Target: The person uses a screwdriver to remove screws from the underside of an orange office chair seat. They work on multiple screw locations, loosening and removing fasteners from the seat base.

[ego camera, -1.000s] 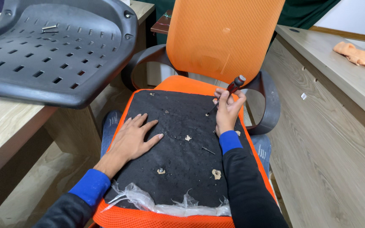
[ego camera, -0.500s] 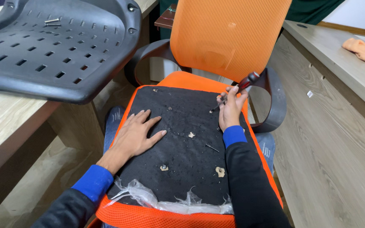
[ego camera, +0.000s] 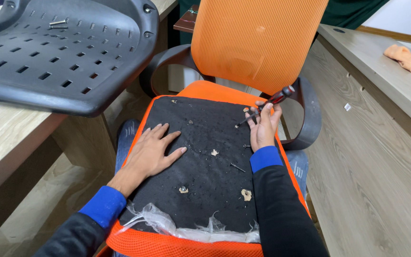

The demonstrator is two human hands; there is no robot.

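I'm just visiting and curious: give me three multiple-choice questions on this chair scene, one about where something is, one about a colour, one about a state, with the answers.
1. Where does the left hand rest?
A. flat on the black seat underside
B. on the armrest
C. on the desk

2. What colour is the chair back?
A. green
B. orange
C. grey

3. What is the right hand doing?
A. lying open and empty
B. gripping a cloth
C. holding a screwdriver

Answers: 1 A, its palm and spread fingers lie on the black panel. 2 B, the mesh is bright orange. 3 C, its fingers close round the tool's shaft, tip near the panel.
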